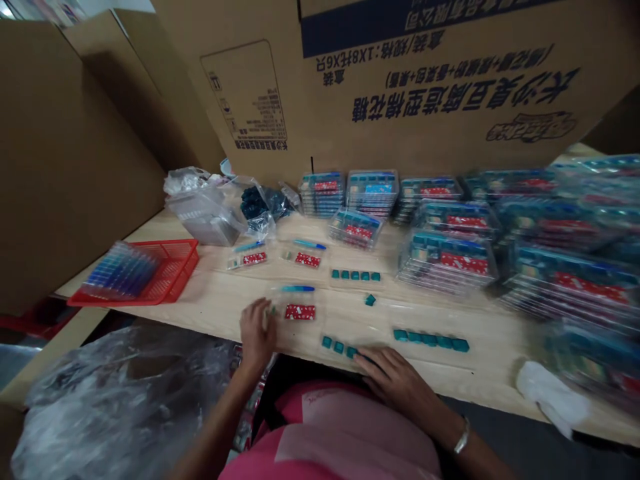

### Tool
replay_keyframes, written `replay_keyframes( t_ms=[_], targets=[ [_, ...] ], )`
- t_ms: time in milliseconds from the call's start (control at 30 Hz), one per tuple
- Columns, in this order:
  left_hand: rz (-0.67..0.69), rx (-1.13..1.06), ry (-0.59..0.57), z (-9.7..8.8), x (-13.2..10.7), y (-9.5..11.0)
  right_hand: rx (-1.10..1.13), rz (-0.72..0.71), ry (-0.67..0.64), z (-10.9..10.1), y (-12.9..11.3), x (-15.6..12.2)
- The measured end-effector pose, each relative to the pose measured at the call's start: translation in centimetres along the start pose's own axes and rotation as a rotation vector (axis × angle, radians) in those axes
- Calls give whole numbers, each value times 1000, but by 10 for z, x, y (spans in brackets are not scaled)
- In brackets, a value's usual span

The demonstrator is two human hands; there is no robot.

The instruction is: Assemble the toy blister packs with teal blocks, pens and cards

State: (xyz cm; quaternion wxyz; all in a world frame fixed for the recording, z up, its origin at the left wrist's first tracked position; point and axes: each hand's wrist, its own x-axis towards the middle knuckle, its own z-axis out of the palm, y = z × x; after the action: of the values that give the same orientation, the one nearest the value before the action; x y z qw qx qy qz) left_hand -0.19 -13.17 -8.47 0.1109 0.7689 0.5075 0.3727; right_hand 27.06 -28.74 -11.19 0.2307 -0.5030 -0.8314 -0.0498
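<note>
My left hand (259, 331) is at the left end of a clear tray holding a red patterned packet (300, 312) and a blue pen (296, 289). Its fingers curl down beside a small pale-green item; what they grip, if anything, is hidden. My right hand (397, 379) reaches leftward, fingers stretched out and fingertips at a teal piece (351, 352) in a row near the table's front edge. Other teal pieces under the fingers are hidden. A second teal row (431, 340) lies to the right, and a third row (356, 275) sits farther back. One loose teal piece (370, 300) lies between them.
Stacks of packed clear trays (445, 257) fill the right and back. A red basket (173, 267) with blue pens stands left, near a grey bin (207, 217) and a bag of teal pieces (256, 207). A white cloth-like item (550, 393) lies front right. Cardboard (350, 143) walls the back.
</note>
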Motion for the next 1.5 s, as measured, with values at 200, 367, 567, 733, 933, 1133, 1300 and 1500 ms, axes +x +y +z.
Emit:
replay_keyframes(
  t_ms=[200,367,567,733,933,1133,1300,1500],
  targets=[
    [-237,-173,-45,-6,15,-30,-8,-44,27,-2,-1,-3],
    [-251,-190,-57,-3,15,-20,-24,-73,64,-12,1,-2],
    [-362,-269,38,-10,3,-30,-51,-111,101,-38,4,0],
    [-374,-302,29,-19,-4,-38,-22,-114,101,-38,7,9],
    [-165,-268,-154,-22,7,-30,-26,-85,146,-23,12,14],
    [197,-104,-286,-35,-9,-9,2,-97,158,-30,-2,34],
    [453,-165,-285,-43,-23,14,146,-198,113,-38,-24,71],
    [93,-277,-271,-45,4,2,519,84,174,-13,-16,125]
  ],
)
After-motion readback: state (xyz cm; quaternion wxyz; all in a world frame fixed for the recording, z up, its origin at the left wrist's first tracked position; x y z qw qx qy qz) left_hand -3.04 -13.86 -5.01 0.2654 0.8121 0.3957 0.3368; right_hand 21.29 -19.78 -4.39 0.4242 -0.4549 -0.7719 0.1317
